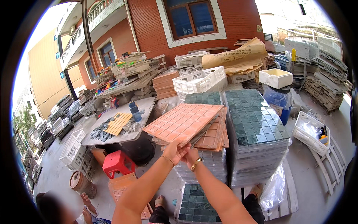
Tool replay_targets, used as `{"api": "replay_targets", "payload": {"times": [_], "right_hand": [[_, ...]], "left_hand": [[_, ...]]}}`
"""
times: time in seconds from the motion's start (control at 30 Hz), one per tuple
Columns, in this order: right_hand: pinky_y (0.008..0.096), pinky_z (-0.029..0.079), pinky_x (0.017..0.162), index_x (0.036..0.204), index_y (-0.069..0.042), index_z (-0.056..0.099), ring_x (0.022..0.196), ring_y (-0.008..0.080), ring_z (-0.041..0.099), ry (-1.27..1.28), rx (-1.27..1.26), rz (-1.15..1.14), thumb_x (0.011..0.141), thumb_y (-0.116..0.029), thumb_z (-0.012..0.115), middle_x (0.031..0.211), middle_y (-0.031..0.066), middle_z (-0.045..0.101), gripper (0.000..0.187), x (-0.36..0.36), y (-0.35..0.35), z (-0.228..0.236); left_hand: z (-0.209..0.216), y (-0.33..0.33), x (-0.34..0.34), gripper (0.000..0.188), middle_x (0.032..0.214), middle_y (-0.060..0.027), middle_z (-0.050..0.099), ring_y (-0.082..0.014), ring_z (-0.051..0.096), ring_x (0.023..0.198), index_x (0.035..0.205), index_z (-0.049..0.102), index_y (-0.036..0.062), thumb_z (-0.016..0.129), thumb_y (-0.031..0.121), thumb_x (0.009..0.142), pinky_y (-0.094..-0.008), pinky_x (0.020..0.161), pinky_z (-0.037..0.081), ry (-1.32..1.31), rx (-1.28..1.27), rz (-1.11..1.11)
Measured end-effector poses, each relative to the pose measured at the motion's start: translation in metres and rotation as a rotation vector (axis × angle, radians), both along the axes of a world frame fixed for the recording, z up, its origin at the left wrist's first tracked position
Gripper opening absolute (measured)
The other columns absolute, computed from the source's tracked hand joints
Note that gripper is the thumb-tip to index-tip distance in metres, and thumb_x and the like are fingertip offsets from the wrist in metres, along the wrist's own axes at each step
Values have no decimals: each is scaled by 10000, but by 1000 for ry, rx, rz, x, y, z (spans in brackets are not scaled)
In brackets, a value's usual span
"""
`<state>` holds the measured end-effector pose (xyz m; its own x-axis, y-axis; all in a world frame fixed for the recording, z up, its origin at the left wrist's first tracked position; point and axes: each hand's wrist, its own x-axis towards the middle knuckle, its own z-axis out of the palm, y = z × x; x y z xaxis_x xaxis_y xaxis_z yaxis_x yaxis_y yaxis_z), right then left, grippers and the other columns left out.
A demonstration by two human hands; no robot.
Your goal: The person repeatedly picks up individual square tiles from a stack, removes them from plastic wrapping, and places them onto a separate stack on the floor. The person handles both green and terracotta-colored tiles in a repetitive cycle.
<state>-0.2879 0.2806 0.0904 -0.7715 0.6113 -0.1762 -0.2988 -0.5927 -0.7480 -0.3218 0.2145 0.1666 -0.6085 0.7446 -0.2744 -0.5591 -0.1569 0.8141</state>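
My left hand (174, 152) is closed on the near corner of a terracotta-coloured gridded tray (186, 121), with its thumb on top. My right hand (191, 156) is right beside it, fingers closed at the same corner; its fingertips are partly hidden. The tray tops a pile of similar trays, its near side tilted up from those beneath. More gridded trays (214, 137) lie turned at an angle under it on the right. The pile rests on a plastic-wrapped stack (201, 166). Close on the right is a tall wrapped stack of green square tiles (253, 119).
Low at my feet is another green tile stack (197, 205). To the left are a red stool (118, 164), a table (143, 108) with a blue bottle (134, 111), and a person (67, 209). White crates (201, 80) stand behind; a pallet (330, 164) lies right.
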Motion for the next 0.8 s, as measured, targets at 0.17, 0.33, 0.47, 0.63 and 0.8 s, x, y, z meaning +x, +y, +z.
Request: {"api": "replay_targets", "payload": {"times": [0.17, 0.33, 0.47, 0.63, 0.8], "right_hand": [[214, 446, 438, 832, 41, 490, 527, 162, 556, -105, 29, 95, 795, -262, 496, 672, 112, 567, 306, 39, 23, 10], [232, 467, 479, 783, 63, 526, 548, 167, 571, -93, 81, 164, 795, -308, 476, 684, 132, 586, 374, 74, 26, -8], [245, 473, 582, 944, 40, 498, 677, 169, 579, -131, 125, 201, 813, -342, 459, 812, 140, 584, 405, 94, 25, -9], [249, 468, 654, 1028, 37, 490, 766, 155, 566, -313, 284, 495, 836, -201, 448, 904, 124, 571, 308, 195, -32, -76], [245, 472, 638, 1029, 37, 500, 729, 148, 574, -471, 625, 648, 810, -150, 472, 852, 104, 587, 289, 244, -52, -122]], "left_hand": [[26, 38, 12, 238, 934, -193, 494, -301, 517, 883, 964, 397, -124, 422, -4, 759, -359, 794, 472, -78, 244, 290], [108, 8, -75, 113, 883, -209, 484, -313, 529, 829, 828, 385, -81, 360, 4, 758, -380, 748, 499, 15, 228, 357], [91, -7, -94, 147, 927, -232, 464, -355, 499, 896, 842, 382, -103, 324, -4, 749, -404, 789, 478, 46, 322, 378], [63, -93, -108, 271, 995, -246, 471, -360, 493, 944, 975, 364, -157, 298, -4, 762, -356, 813, 474, 93, 450, 479], [-11, -192, -129, 295, 1068, -224, 464, -336, 454, 1017, 1047, 373, -135, 338, -32, 773, -379, 874, 420, -6, 564, 463]]}}
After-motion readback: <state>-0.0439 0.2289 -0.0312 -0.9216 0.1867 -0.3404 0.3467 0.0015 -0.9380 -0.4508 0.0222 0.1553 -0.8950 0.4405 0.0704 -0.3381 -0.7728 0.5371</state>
